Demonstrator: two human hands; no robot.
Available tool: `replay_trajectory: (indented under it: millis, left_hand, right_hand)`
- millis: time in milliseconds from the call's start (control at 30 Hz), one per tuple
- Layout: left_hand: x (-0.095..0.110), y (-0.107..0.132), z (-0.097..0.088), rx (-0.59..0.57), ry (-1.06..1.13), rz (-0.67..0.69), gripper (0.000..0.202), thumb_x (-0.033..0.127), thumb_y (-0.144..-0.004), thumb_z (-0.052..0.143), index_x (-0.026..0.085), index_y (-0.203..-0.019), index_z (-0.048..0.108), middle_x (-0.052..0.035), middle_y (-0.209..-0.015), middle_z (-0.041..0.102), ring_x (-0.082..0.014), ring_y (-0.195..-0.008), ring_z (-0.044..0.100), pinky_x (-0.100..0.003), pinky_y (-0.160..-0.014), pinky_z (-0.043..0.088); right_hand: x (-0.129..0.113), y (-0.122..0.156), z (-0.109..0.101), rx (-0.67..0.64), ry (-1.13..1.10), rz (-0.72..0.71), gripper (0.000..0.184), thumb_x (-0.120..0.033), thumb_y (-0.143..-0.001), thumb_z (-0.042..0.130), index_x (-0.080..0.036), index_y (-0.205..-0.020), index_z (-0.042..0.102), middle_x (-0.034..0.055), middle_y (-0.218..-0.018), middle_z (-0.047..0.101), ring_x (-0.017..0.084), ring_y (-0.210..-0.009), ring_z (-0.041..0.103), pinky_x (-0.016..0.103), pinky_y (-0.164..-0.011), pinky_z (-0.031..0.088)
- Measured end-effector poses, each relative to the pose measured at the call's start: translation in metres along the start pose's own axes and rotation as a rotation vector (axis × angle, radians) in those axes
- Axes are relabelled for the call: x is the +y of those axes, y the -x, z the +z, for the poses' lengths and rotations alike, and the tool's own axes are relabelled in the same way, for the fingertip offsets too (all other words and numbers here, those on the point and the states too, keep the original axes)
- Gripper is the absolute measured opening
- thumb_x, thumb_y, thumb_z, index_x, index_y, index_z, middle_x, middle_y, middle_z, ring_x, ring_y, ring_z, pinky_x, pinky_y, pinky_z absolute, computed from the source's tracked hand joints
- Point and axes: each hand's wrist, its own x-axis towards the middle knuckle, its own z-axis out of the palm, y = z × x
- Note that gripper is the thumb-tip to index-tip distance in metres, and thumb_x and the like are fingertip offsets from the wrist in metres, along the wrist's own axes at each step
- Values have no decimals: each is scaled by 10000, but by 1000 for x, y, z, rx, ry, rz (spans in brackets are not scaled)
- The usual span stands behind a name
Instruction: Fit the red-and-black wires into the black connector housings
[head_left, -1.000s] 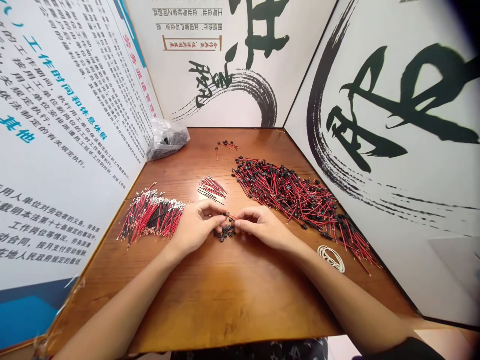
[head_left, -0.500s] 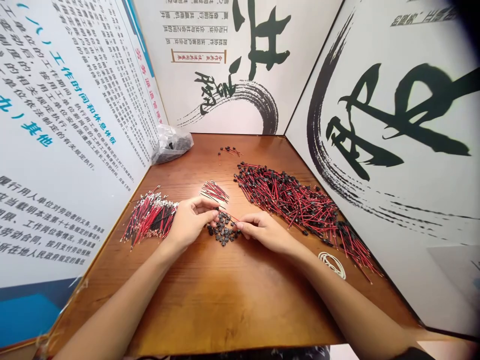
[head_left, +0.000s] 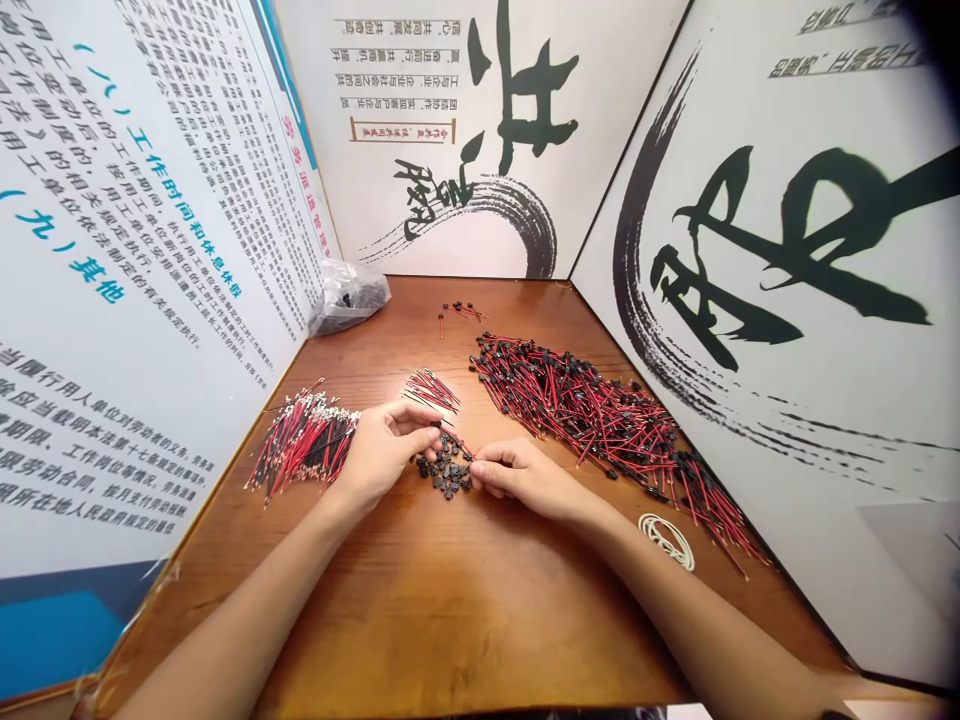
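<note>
My left hand is closed in a pinch on a small black connector. A thin red wire runs from there toward my right hand, whose thumb and fingertips are pinched on its other end. Both hands hover around a small heap of loose black connector housings. Just beyond them lies a small bundle of red and black wires. Beside my left hand is a larger pile of red and black wires with pale ends.
A long heap of red wires with black connectors stretches along the right side. Near it lie cream-coloured rings. A clear plastic bag with dark pieces sits at the back left. Printed panels enclose the wooden table.
The view has shifted slightly, so everything sits a little lower. My hands keep their pinches on the connector and wire, and the right fingers have shifted slightly at the wire's end.
</note>
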Motion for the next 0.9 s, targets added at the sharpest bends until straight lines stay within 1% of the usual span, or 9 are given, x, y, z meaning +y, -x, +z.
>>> replay_trajectory:
  millis: [67, 133, 233, 300, 367, 500, 633, 767, 900]
  left_hand:
    - [1, 0, 0, -1, 19, 4, 243, 184, -652, 796, 107, -856, 690, -57, -762, 719, -132, -607, 642, -239, -551, 534]
    - [3, 0, 0, 13, 39, 0, 287, 194, -658, 795, 109, -909, 684, -58, -786, 716, -139, -624, 646, -244, -546, 533]
    - [4, -1, -1, 40, 43, -24, 303, 206, -671, 786, 109, -934, 671, -66, -798, 716, -142, -632, 643, -245, -545, 523]
    - [3, -1, -2, 32, 25, -33, 253, 210, -684, 769, 106, -893, 672, -71, -794, 715, -137, -628, 636, -244, -553, 517]
    - [2, -1, -2, 13, 1, -34, 202, 215, -697, 748, 105, -850, 674, -76, -803, 716, -132, -627, 629, -244, -559, 516]
    - [-2, -1, -1, -37, -38, -55, 144, 198, -708, 711, 115, -820, 678, -65, -783, 715, -127, -620, 623, -237, -554, 509]
    - [-4, -1, -2, -56, -72, -77, 115, 175, -718, 675, 125, -822, 683, -48, -750, 705, -119, -606, 615, -234, -561, 503]
    - [-3, 0, -2, -57, -80, -73, 112, 163, -712, 661, 119, -813, 684, -48, -736, 704, -118, -597, 611, -235, -566, 496]
    - [-2, 1, -1, -76, -51, -55, 100, 152, -698, 653, 118, -788, 683, -47, -710, 698, -129, -606, 623, -231, -550, 486]
  right_hand:
    - [0, 0, -3, 18, 8, -10, 348, -427, -890, 524, -173, -662, 595, -27, -553, 489, 114, -516, 420, 243, -525, 321]
    - [3, 1, -12, 136, 56, -23, 343, -420, -890, 507, -180, -661, 594, -25, -551, 480, 122, -515, 421, 247, -521, 319]
    - [8, 6, -34, 550, 326, 36, 316, -394, -894, 491, -187, -698, 630, 8, -577, 527, 156, -546, 466, 266, -540, 318]
    - [12, 11, -51, 843, 622, 148, 259, -401, -877, 533, -196, -838, 687, 40, -625, 589, 195, -596, 516, 286, -572, 314]
    - [15, 17, -65, 967, 786, 197, 246, -389, -869, 546, -208, -922, 706, 49, -635, 623, 220, -618, 547, 297, -592, 313]
    - [21, 18, -65, 876, 735, 62, 246, -349, -886, 509, -212, -752, 663, 17, -605, 617, 186, -576, 546, 284, -586, 321]
    - [25, 8, -35, 733, 713, -58, 382, -422, -892, 517, -214, -585, 424, -40, -509, 442, 128, -480, 405, 265, -534, 268]
    - [23, 2, -10, 795, 635, -198, 446, -354, -830, 588, -239, -599, 225, -88, -500, 257, 92, -441, 264, 251, -489, 222]
    - [22, -4, -11, 756, 622, -250, 437, -303, -847, 545, -244, -596, 193, -91, -506, 229, 90, -453, 244, 244, -488, 237]
